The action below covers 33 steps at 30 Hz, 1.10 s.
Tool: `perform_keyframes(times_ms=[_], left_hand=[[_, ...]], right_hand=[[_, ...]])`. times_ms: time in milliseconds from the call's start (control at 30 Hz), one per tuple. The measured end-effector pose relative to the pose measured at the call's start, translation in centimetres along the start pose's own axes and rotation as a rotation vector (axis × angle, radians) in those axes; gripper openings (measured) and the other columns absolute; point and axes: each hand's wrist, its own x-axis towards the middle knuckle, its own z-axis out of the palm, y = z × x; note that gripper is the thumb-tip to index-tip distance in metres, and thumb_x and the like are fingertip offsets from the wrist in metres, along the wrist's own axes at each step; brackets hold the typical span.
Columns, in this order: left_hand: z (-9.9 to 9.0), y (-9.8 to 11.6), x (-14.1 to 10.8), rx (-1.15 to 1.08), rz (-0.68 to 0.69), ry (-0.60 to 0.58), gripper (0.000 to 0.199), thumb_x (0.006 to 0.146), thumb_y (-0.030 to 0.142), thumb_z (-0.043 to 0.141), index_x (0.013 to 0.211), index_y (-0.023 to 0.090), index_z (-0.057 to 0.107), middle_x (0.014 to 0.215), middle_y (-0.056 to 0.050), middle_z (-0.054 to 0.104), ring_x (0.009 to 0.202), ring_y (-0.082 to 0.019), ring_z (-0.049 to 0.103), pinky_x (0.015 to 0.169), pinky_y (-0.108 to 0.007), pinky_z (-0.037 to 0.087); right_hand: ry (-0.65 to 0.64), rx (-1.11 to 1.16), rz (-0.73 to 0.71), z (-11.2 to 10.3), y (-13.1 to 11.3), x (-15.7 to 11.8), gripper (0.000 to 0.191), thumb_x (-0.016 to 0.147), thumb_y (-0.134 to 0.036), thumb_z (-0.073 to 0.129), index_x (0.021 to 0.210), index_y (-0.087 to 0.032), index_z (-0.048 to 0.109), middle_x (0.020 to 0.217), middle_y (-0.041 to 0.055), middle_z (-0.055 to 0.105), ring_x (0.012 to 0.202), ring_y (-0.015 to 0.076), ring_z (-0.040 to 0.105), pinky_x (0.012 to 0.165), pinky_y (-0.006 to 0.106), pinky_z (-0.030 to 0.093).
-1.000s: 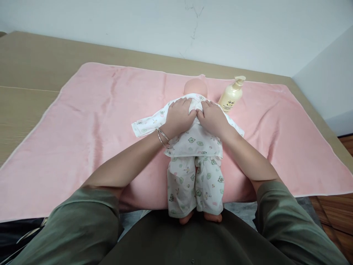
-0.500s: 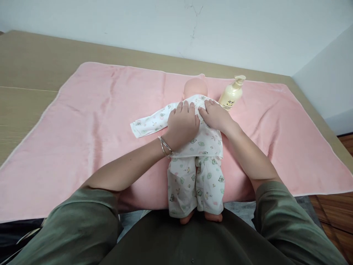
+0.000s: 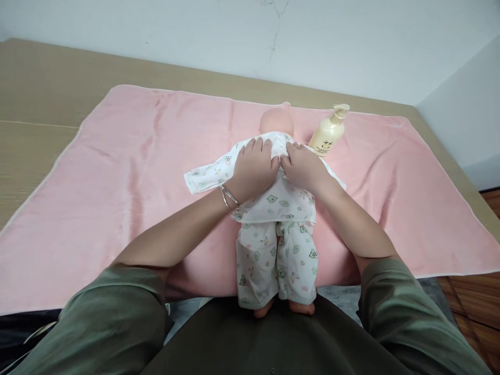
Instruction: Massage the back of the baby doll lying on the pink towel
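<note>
A baby doll (image 3: 277, 122) in a white printed shirt (image 3: 287, 203) and matching trousers (image 3: 258, 265) lies lengthwise in front of me, its bare feet towards my body. Only the smooth, round surface of its head shows; no face is visible. My left hand (image 3: 255, 166) lies palm down across the upper left of the shirt, fingers stretched out towards the head. Over the upper right rests my right hand (image 3: 304, 164), also flat with fingers extended. The two thumbs nearly meet at the middle of the torso. A silver bangle (image 3: 228, 198) circles my left wrist.
Under the doll a pink blanket (image 3: 187, 125) with some creases covers much of the wooden table (image 3: 47, 73). A cream pump bottle (image 3: 328, 133) stands right of the doll's head. Behind the table rises a white wall (image 3: 175, 36) with cracks.
My left hand has slid slightly left and its thumb now points inward. My right hand has shifted slightly left. More of the doll's right-side sleeve shows beside my right wrist.
</note>
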Motion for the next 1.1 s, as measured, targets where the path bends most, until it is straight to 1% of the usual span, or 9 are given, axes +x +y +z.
perform_keyframes(times_ms=[100, 200, 333, 400, 467, 667, 800, 933, 1100], left_hand=[[0.9, 0.8, -1.5, 0.008, 0.050, 0.068, 0.049, 0.103, 0.028, 0.038, 0.144, 0.007, 0.053, 0.152, -0.028, 0.057, 0.148, -0.044, 0.048, 0.121, -0.064, 0.040], [1.0, 1.2, -2.0, 0.018, 0.051, 0.089, 0.049, 0.102, 0.027, 0.038, 0.145, 0.006, 0.052, 0.154, -0.028, 0.055, 0.151, -0.044, 0.046, 0.122, -0.063, 0.039], [0.0, 0.3, -0.5, 0.016, 0.044, 0.022, 0.038, 0.098, 0.023, 0.038, 0.125, 0.012, 0.063, 0.133, -0.023, 0.066, 0.134, -0.039, 0.058, 0.115, -0.055, 0.047], [-0.4, -0.5, 0.5, 0.002, 0.064, -0.037, 0.034, 0.098, 0.022, 0.036, 0.116, 0.015, 0.064, 0.120, -0.020, 0.069, 0.122, -0.037, 0.062, 0.109, -0.054, 0.051], [-0.4, -1.0, 1.1, -0.011, 0.065, -0.064, 0.034, 0.098, 0.022, 0.035, 0.114, 0.015, 0.064, 0.117, -0.020, 0.069, 0.118, -0.036, 0.063, 0.108, -0.055, 0.052], [1.0, 0.4, -1.0, -0.005, 0.062, 0.053, 0.048, 0.103, 0.025, 0.034, 0.143, 0.007, 0.052, 0.149, -0.029, 0.059, 0.148, -0.044, 0.048, 0.119, -0.068, 0.040], [1.2, 1.3, -2.2, 0.045, 0.116, 0.042, 0.053, 0.104, 0.023, 0.032, 0.149, 0.001, 0.047, 0.155, -0.032, 0.054, 0.154, -0.044, 0.042, 0.121, -0.067, 0.039], [0.2, 1.0, -1.5, 0.067, 0.104, 0.048, 0.046, 0.101, 0.022, 0.035, 0.137, 0.004, 0.058, 0.144, -0.029, 0.061, 0.142, -0.041, 0.053, 0.116, -0.057, 0.046], [-0.8, 0.1, 0.1, 0.071, 0.073, -0.023, 0.038, 0.096, 0.022, 0.039, 0.122, 0.010, 0.065, 0.125, -0.023, 0.069, 0.119, -0.038, 0.063, 0.102, -0.052, 0.053]], right_hand=[[0.027, 0.046, 0.001, 0.4, 1.2, 1.3, 0.047, 0.109, -0.034, 0.031, 0.133, -0.007, 0.062, 0.135, 0.0246, 0.068, 0.128, 0.0402, 0.060, 0.109, 0.054, 0.049], [0.071, 0.042, -0.020, 0.9, 1.4, 1.6, 0.048, 0.109, -0.033, 0.029, 0.134, -0.007, 0.061, 0.137, 0.0253, 0.067, 0.129, 0.0404, 0.060, 0.110, 0.057, 0.047], [0.063, -0.038, -0.011, 0.7, -0.1, 0.0, 0.049, 0.108, -0.024, 0.029, 0.143, -0.003, 0.055, 0.138, 0.0282, 0.066, 0.129, 0.0416, 0.061, 0.109, 0.057, 0.048], [0.009, -0.064, 0.004, 0.3, -1.0, -1.0, 0.050, 0.107, -0.021, 0.031, 0.149, 0.000, 0.050, 0.140, 0.0292, 0.064, 0.129, 0.0418, 0.062, 0.106, 0.054, 0.050], [-0.014, -0.073, 0.010, -0.1, -1.5, -1.6, 0.050, 0.106, -0.019, 0.033, 0.150, 0.001, 0.048, 0.143, 0.0291, 0.062, 0.131, 0.0413, 0.061, 0.104, 0.051, 0.051], [0.044, 0.013, 0.012, -0.4, 0.0, 0.1, 0.039, 0.107, -0.026, 0.032, 0.126, -0.012, 0.064, 0.127, 0.0216, 0.072, 0.119, 0.0373, 0.066, 0.099, 0.049, 0.053], [0.065, 0.076, 0.007, 0.3, 1.3, 1.4, 0.043, 0.109, -0.033, 0.030, 0.126, -0.012, 0.064, 0.128, 0.0214, 0.073, 0.117, 0.0367, 0.067, 0.100, 0.049, 0.053], [0.141, -0.003, -0.051, 1.3, 0.9, 0.8, 0.045, 0.109, -0.025, 0.028, 0.130, -0.005, 0.062, 0.129, 0.0247, 0.071, 0.127, 0.0382, 0.063, 0.111, 0.053, 0.048], [0.112, -0.065, -0.059, 1.3, -1.0, -1.4, 0.041, 0.106, -0.015, 0.030, 0.128, -0.004, 0.063, 0.133, 0.0269, 0.068, 0.133, 0.0390, 0.061, 0.117, 0.052, 0.045]])
